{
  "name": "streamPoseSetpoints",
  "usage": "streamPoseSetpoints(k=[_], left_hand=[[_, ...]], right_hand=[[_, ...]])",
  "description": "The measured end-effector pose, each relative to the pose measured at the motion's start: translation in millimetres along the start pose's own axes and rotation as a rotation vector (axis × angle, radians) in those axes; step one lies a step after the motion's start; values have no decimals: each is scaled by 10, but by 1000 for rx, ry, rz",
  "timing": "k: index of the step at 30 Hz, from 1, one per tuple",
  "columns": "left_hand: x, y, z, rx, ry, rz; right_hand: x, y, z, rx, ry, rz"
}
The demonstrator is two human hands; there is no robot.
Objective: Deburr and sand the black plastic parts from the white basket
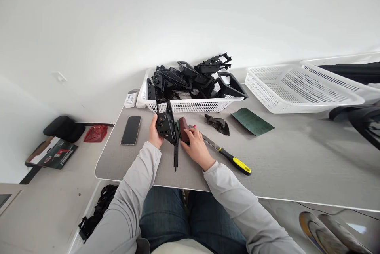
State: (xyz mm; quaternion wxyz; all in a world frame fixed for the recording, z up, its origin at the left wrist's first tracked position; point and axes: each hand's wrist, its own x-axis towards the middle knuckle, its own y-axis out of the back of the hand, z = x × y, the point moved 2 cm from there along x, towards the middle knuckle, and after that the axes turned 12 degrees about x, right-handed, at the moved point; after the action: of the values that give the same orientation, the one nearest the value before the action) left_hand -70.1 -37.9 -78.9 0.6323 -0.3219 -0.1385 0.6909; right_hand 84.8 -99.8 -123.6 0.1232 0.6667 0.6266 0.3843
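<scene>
My left hand (155,133) is closed around the left edge of a black plastic bracket (166,125), which it holds upright over the table. The bracket has a frame-like top and a narrow strip reaching down. My right hand (196,145) has its fingers closed on a reddish-brown block (183,126), close beside the bracket's right edge. A bit of green shows between block and bracket; whether they touch I cannot tell. Just right of my right hand lies a file (234,160) with a black and yellow handle, its blade partly hidden by the hand.
Behind the bracket, a white basket (190,107) is heaped with black plastic parts. Green sandpaper (252,121) and a crumpled dark cloth (218,123) lie to the right. A phone (130,130) rests at left. Another white basket (299,88) stands at right.
</scene>
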Motion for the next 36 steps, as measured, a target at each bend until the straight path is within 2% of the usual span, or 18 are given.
streamPoseSetpoints(k=[6, 11, 13, 17, 19, 25, 29, 32, 36], left_hand=[[-6, 7, 15, -27, 17, -23], [15, 16, -14, 11, 4, -9], [27, 16, -40, 28, -1, 7], [57, 20, -80, 38, -40, 7], [66, 25, -84, 51, -57, 2], [57, 28, -63, 55, -84, 13], [63, 56, -21, 9, -113, 86], [74, 90, 28, -12, -138, 137], [84, 118, 72, -23, -151, 138]], right_hand=[[92, 69, 155, -81, -85, 95], [140, 159, -20, -157, -78, 166], [130, 137, -150, -160, -83, 86], [93, 6, -328, -239, -197, -257], [100, -20, -354, -277, -229, -306], [167, 48, -218, -231, -318, -223], [173, 57, -104, -82, -291, -128], [171, 28, -58, 22, -276, -111], [172, 24, 0, 95, -299, -87]])
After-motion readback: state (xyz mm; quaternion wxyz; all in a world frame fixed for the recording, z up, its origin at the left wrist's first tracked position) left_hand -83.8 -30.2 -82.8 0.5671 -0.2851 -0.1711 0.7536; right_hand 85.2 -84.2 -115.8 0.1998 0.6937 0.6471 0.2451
